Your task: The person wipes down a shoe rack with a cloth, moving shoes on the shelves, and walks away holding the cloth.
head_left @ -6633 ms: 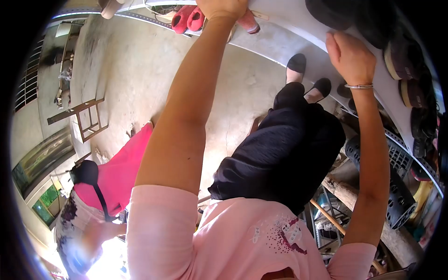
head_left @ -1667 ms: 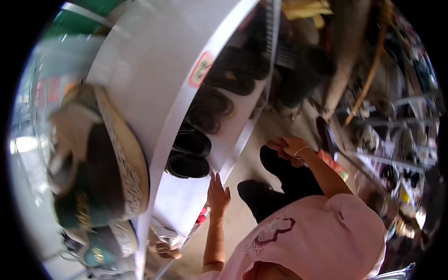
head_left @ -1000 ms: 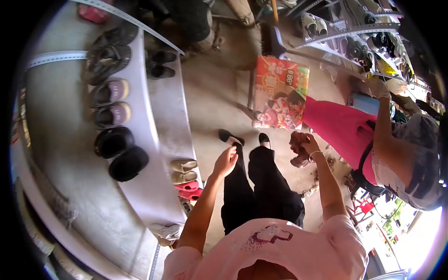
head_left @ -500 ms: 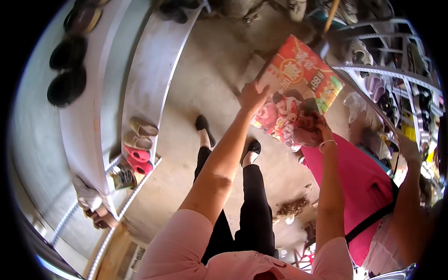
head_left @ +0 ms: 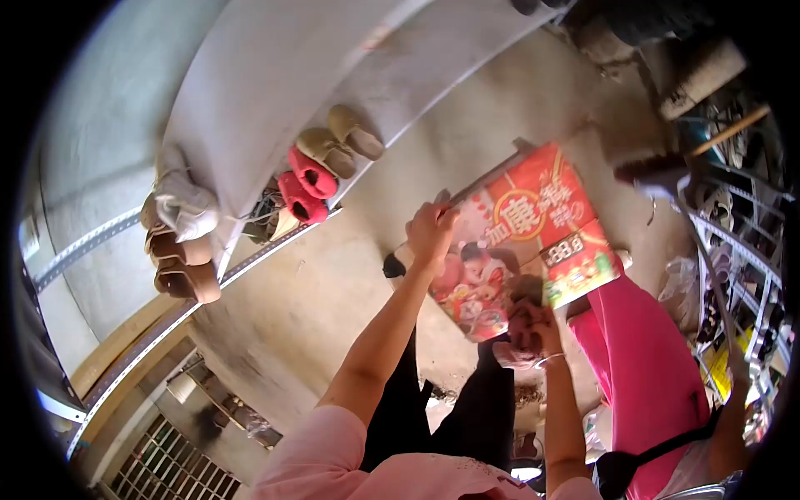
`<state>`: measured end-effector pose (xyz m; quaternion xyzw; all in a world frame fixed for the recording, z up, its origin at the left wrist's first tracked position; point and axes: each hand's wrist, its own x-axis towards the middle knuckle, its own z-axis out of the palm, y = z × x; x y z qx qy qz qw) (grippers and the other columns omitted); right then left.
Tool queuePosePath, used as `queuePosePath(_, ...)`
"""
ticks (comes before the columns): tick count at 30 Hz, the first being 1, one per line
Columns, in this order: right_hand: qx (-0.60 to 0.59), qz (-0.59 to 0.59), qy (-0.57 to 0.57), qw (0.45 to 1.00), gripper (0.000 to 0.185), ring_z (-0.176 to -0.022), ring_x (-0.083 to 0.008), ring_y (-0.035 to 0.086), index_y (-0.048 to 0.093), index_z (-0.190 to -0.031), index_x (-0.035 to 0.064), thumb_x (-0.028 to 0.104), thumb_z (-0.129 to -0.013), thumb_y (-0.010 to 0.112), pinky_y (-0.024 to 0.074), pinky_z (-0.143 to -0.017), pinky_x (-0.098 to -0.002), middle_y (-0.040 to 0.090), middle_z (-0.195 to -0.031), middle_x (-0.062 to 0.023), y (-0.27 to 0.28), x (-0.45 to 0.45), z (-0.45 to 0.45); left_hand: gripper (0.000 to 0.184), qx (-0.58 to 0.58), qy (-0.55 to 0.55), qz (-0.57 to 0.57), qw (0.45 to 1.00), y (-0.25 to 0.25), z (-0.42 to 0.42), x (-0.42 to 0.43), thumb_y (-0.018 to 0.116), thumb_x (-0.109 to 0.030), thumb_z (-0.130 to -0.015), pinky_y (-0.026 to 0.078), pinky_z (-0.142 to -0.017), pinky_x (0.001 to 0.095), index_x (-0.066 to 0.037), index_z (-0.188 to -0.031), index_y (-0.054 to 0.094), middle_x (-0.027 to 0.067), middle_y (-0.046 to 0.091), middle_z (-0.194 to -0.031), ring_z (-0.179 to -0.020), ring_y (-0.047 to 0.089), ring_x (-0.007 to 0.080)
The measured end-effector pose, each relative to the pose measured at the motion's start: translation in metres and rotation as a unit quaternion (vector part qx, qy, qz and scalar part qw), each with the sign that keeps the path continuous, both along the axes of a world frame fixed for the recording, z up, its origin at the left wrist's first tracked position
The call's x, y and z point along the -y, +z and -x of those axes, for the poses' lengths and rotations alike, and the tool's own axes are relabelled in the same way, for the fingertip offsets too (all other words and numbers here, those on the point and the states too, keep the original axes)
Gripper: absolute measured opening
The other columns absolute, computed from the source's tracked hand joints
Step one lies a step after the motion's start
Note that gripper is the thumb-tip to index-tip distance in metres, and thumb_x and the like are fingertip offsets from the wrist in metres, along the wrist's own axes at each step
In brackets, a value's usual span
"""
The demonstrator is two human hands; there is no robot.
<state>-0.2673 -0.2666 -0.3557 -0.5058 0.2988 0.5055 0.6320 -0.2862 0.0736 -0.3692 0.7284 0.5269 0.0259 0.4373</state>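
Observation:
My left hand (head_left: 433, 232) grips the left edge of a red printed cardboard box (head_left: 575, 208), fingers closed over it. The box is tilted in front of me above the floor, its printed face with large characters and "888g" turned towards me. My right hand (head_left: 547, 335) is closed on a crumpled brownish-pink cloth (head_left: 525, 321), held against the lower part of the box. The cloth and hand hide part of the printed picture.
Pink clogs (head_left: 304, 196), beige clogs (head_left: 329, 150) and brown shoes (head_left: 187, 267) sit along the white shelf (head_left: 275, 92) at left. A person in pink trousers (head_left: 654, 350) stands at right, arm by a long pole (head_left: 708, 258). A metal rack (head_left: 737, 250) holds more shoes.
The view has swung towards the left shelf, which now fills more of it. The box sits lower in view, and my right hand with the cloth is lower too. Both hands keep their holds.

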Motion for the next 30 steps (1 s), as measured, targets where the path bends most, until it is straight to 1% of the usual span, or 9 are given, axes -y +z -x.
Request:
queuePosePath(2,-0.048,0.045,-0.001,0.998,0.038,-0.041,-0.0257,0.054,0.046,-0.102,0.0098,-0.015,-0.073,0.050,0.0495,-0.038,-0.0317,0.056,-0.072,-0.0126,0.004,-0.035,0.017,0.030,-0.019,-0.003,-0.004,1.000,0.005,0.021,-0.018,0.063,-0.038,-0.080,0.043,-0.084,0.0431,-0.011,-0.087,0.075,0.0101,0.065,-0.086,-0.091,0.064,0.0284)
queuePosePath(6,-0.076,0.041,0.061,0.994,0.033,-0.042,-0.0194,0.055,0.054,-0.101,0.0110,-0.009,-0.076,0.052,0.0437,-0.036,-0.0276,0.055,-0.064,-0.0056,-0.010,-0.056,0.057,0.032,-0.081,-0.056,-0.043,0.994,-0.010,0.075,-0.046,0.061,-0.037,-0.079,0.042,-0.088,0.0405,-0.010,-0.090,0.074,0.0110,0.067,-0.091,-0.094,0.064,0.0290)
queuePosePath(9,-0.082,0.049,0.075,0.993,0.032,-0.053,-0.0196,0.060,0.055,-0.102,0.0086,-0.010,-0.076,0.051,0.0494,-0.044,-0.0274,0.057,-0.069,-0.0056,-0.029,-0.057,0.077,0.032,-0.080,-0.065,-0.035,0.994,-0.023,0.101,-0.044,0.062,-0.036,-0.081,0.044,-0.088,0.0401,-0.009,-0.091,0.073,0.0127,0.069,-0.089,-0.090,0.065,0.0317)
queuePosePath(12,-0.001,0.139,0.144,0.980,0.040,-0.085,-0.0209,0.064,0.057,-0.112,0.0037,-0.008,-0.073,0.057,0.0560,-0.071,-0.0327,0.063,-0.094,-0.0080,-0.069,-0.041,0.112,0.031,-0.028,-0.108,0.026,0.993,-0.041,0.124,-0.053,0.063,-0.033,-0.081,0.044,-0.089,0.0429,-0.008,-0.100,0.072,0.0117,0.066,-0.097,-0.097,0.062,0.0311)
queuePosePath(16,0.087,0.219,0.131,0.963,0.024,-0.076,-0.0224,0.063,0.062,-0.093,0.0049,-0.003,-0.071,0.062,0.0546,-0.065,-0.0341,0.063,-0.086,-0.0089,-0.062,-0.069,0.120,0.043,0.097,-0.230,-0.004,0.968,-0.038,0.161,-0.063,0.066,-0.020,-0.083,0.044,-0.094,0.0452,-0.006,-0.124,0.061,0.0148,0.061,-0.111,-0.109,0.058,0.0344)
queuePosePath(21,0.129,0.533,0.341,0.763,0.033,-0.089,-0.0305,0.071,0.065,-0.100,-0.0018,0.024,-0.079,0.067,0.0571,-0.070,-0.0387,0.071,-0.095,-0.0217,-0.087,-0.081,0.129,0.046,0.081,-0.219,-0.006,0.972,0.010,0.228,-0.092,0.064,-0.013,-0.087,0.047,-0.093,0.0442,-0.004,-0.131,0.054,0.0184,0.060,-0.115,-0.108,0.058,0.0346)
queuePosePath(24,0.157,0.579,0.397,0.695,0.038,-0.100,-0.0359,0.070,0.065,-0.105,-0.0012,0.030,-0.083,0.062,0.0567,-0.079,-0.0427,0.069,-0.104,-0.0269,-0.069,-0.104,0.125,0.041,0.063,-0.213,0.062,0.973,0.045,0.282,-0.123,0.062,-0.011,-0.090,0.049,-0.090,0.0412,-0.004,-0.130,0.054,0.0167,0.062,-0.116,-0.105,0.062,0.0300)
queuePosePath(29,0.167,0.490,0.555,0.651,0.034,-0.102,-0.0379,0.068,0.065,-0.106,0.0026,0.025,-0.081,0.062,0.0534,-0.087,-0.0447,0.068,-0.109,-0.0260,-0.023,-0.146,0.103,0.027,0.022,-0.157,0.118,0.980,0.088,0.347,-0.166,0.056,-0.003,-0.094,0.054,-0.083,0.0341,-0.003,-0.121,0.059,0.0132,0.068,-0.103,-0.091,0.068,0.0242)
queuePosePath(30,0.185,0.376,0.564,0.711,0.034,-0.098,-0.0332,0.068,0.064,-0.108,0.0030,0.021,-0.080,0.063,0.0532,-0.086,-0.0418,0.069,-0.104,-0.0213,0.029,-0.182,0.088,0.027,0.024,-0.156,0.114,0.981,0.098,0.349,-0.169,0.056,-0.003,-0.094,0.054,-0.083,0.0341,-0.003,-0.121,0.059,0.0132,0.068,-0.103,-0.091,0.068,0.0242)
